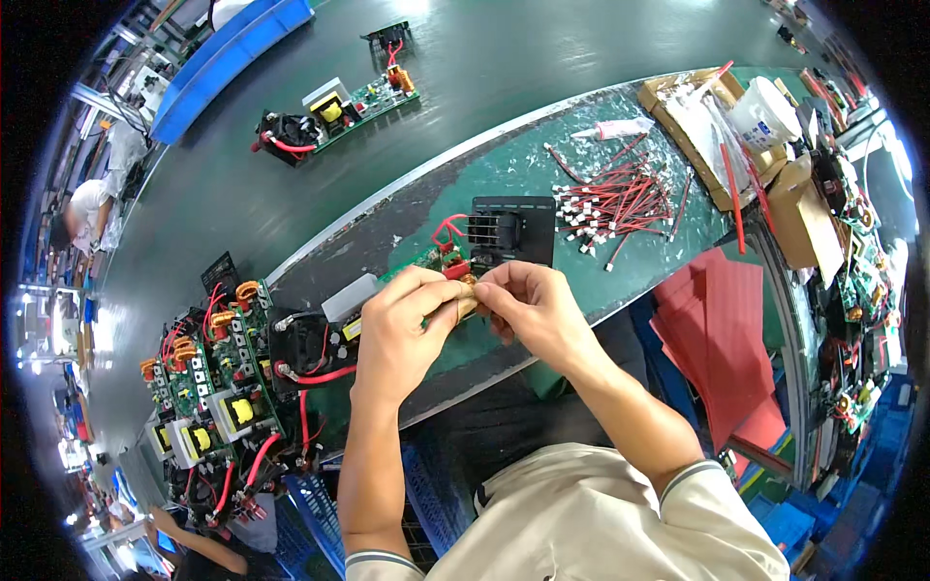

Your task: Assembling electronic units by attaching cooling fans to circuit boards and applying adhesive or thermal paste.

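Both hands meet over the end of a green circuit board [426, 259] on the workbench. My left hand [407, 315] is closed in a pinch, its fingertips touching those of my right hand [536, 308], which is pinched too. What they grip is small and hidden by the fingers. A red component and part of a copper coil show just beyond the fingertips. Red wires [449, 229] run from the board to a black panel with a socket [513, 230], lying just past my right hand. A grey metal heat sink [350, 297] and a black fan [300, 341] sit left of my left hand.
Several assembled boards [208, 387] crowd the bench's left end. Red-and-black connector wires [620, 203] lie in a pile at right, near a cardboard box [686, 145] and white bucket [763, 114]. Another board [363, 108] rests on the dark surface beyond. Red sheets [719, 339] hang at right.
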### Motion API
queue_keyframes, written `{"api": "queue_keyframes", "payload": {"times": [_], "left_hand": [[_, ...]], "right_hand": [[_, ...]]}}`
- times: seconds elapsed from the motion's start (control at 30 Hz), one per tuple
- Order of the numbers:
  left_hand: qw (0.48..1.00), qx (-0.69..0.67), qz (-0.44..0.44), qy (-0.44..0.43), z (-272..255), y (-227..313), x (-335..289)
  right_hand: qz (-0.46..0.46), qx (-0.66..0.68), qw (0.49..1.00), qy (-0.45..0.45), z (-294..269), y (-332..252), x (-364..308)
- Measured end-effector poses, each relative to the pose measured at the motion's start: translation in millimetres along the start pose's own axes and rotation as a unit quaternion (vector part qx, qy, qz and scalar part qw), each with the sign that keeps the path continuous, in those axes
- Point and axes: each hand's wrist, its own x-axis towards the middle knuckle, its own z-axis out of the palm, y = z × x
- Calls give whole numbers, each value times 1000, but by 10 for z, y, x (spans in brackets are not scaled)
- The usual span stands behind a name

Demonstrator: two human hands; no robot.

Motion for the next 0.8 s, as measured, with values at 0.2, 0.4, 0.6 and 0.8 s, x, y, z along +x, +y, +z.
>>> {"api": "queue_keyframes", "payload": {"times": [0.2,0.4,0.6,0.8], "left_hand": [[997,62,38,8,12,-58,19],[994,85,70,11,51,-84,100],[977,182,108,38,57,-112,172],[967,217,111,70,49,-161,251]], "right_hand": [[-21,68,997,9,46,15,-83],[-14,-40,988,150,-297,240,-312],[-195,-164,958,133,-161,316,237],[-207,-92,965,129,-43,188,452]]}}
